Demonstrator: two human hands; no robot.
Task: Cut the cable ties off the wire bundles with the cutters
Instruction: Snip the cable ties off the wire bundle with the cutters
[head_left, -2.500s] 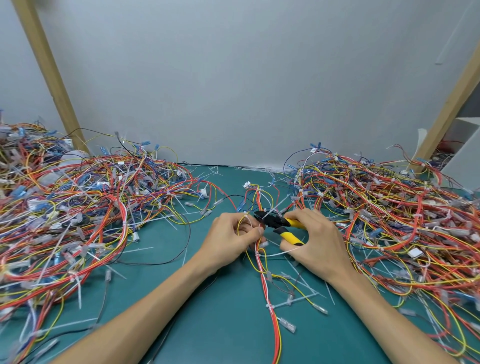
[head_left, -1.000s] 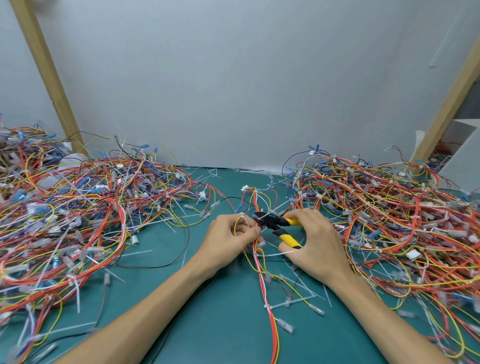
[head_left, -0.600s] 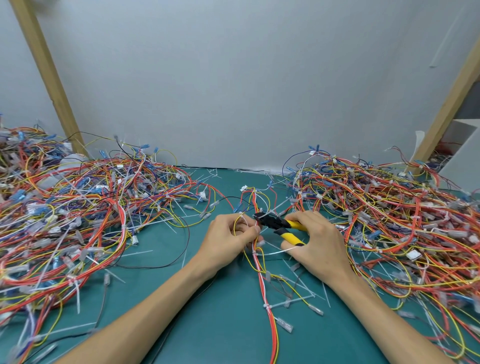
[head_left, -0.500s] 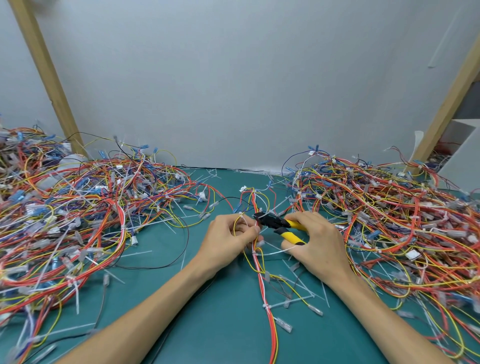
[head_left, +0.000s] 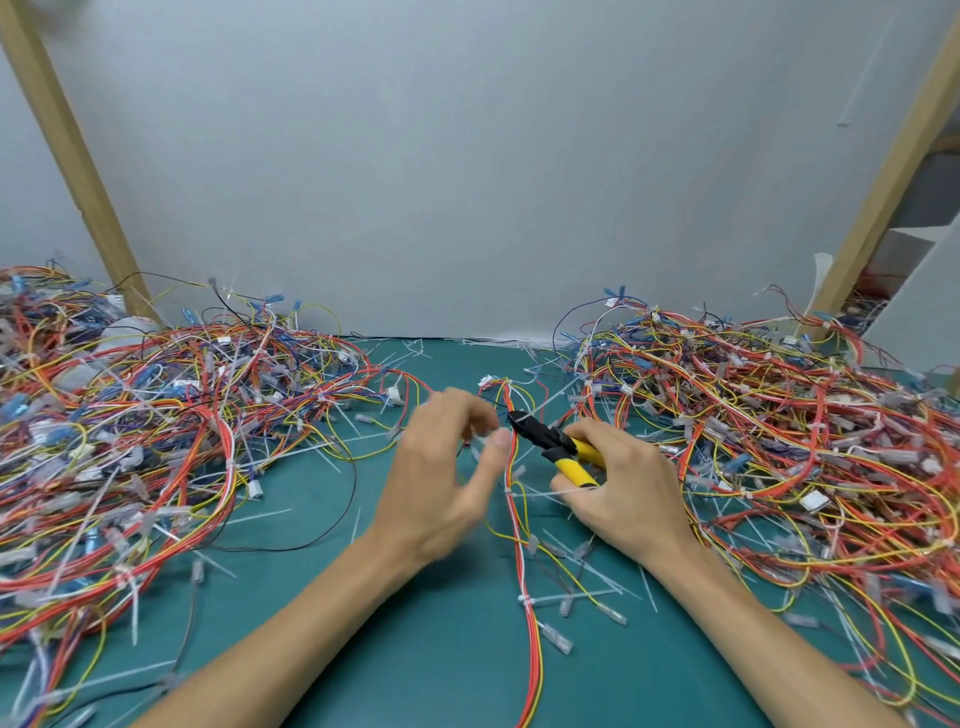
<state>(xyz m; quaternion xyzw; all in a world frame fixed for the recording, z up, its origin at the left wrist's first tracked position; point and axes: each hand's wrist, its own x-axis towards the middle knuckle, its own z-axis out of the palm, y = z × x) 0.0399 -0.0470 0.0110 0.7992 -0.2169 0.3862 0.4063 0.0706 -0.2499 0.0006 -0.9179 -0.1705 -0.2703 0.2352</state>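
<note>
A thin bundle of red, yellow and white wires (head_left: 529, 618) runs down the middle of the green mat (head_left: 415, 654). A white cable tie (head_left: 566, 597) sticks out from it low down, and another white cable tie (head_left: 535, 492) lies across it by my right fingers. My right hand (head_left: 628, 493) grips the yellow handles of the cutters (head_left: 558, 449), whose black jaws point left, close to the bundle's upper part. My left hand (head_left: 441, 493) is blurred, just left of the bundle. Its fingers are spread and loosely bent, holding nothing I can make out.
A large tangled heap of wires (head_left: 130, 447) fills the left side, and a second wire heap (head_left: 789, 441) fills the right. Cut ties and clear sleeves litter the mat. Slanted wooden posts (head_left: 67, 156) (head_left: 883, 171) stand at both back corners before a grey wall.
My left hand has let go of the bundle and opened, drawing away to the left. The right hand and the cutters have stayed almost where they were.
</note>
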